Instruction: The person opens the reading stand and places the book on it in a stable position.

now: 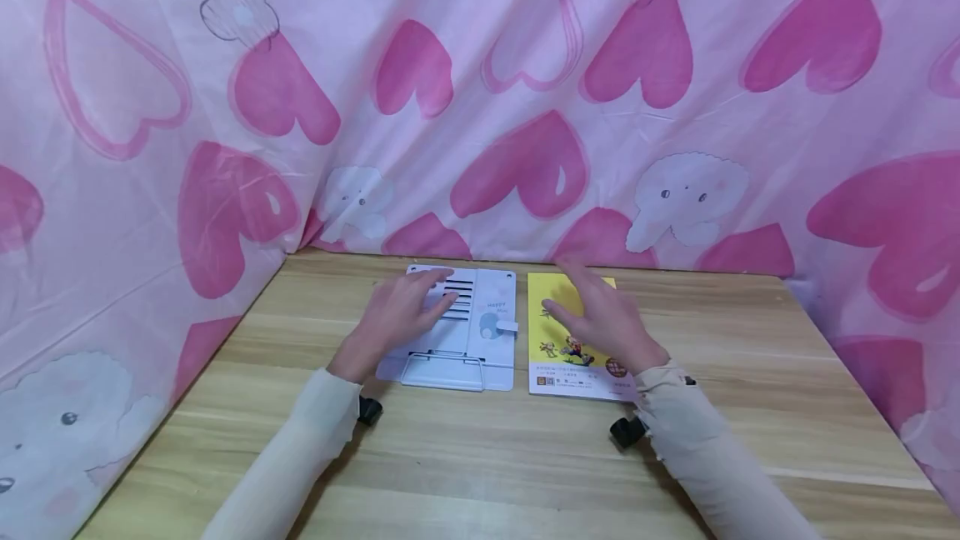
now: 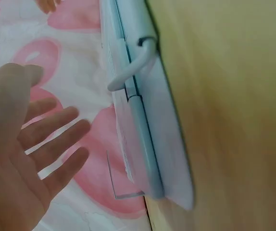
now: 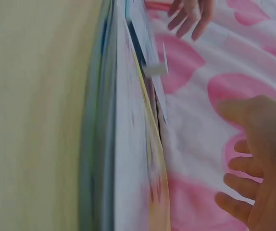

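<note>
My left hand hovers over a white metal folding book stand, fingers spread and holding nothing. The stand lies flat on the table, with slots, a wire support at its near edge and a small clip on its right side. In the left wrist view the palm and fingers stay apart from the stand's edge. Over a yellow-covered book hangs my right hand, its fingers loosely extended. The right wrist view shows a gap between that hand and the book's side.
The book and stand lie side by side on a wood-grain table, with a narrow gap between them. A pink heart-patterned curtain rises behind the table and along its sides. Black wrist mounts sit under both forearms.
</note>
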Tool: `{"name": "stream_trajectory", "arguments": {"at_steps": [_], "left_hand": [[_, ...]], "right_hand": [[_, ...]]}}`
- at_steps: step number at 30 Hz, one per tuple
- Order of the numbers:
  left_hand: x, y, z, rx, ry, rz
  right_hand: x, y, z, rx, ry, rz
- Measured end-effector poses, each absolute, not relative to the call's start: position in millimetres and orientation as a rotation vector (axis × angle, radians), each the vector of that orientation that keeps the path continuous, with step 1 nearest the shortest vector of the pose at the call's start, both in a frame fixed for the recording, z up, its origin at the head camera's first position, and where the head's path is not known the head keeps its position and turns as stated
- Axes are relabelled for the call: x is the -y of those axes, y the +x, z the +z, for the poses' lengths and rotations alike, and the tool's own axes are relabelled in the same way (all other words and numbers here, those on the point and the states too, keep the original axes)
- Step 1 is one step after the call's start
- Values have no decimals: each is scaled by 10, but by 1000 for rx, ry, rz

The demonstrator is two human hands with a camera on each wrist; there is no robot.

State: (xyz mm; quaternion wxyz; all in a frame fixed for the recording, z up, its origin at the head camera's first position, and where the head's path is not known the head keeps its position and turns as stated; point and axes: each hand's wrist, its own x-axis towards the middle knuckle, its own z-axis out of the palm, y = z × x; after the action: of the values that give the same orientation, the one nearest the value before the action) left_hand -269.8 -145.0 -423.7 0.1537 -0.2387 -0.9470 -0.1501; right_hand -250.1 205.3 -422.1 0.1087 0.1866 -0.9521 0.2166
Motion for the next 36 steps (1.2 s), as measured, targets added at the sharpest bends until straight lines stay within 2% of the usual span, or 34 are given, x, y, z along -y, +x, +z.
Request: {"name": "stream_trajectory", "arguments": {"at_steps": [10,19,36], "left_hand": [[1559,-2536,-4258,2877,-765,-667],[1663,-2451,-4278,3041,-752,-713],[1764,-2391,-4226,3127,-726,-722]], "right_hand": [[-1642,-2346,-4286,2692,739,1019],[-1381,-2167,-4400,2888,892,1115],[-1183,-2005,-4488,2935,911,1253]]}}
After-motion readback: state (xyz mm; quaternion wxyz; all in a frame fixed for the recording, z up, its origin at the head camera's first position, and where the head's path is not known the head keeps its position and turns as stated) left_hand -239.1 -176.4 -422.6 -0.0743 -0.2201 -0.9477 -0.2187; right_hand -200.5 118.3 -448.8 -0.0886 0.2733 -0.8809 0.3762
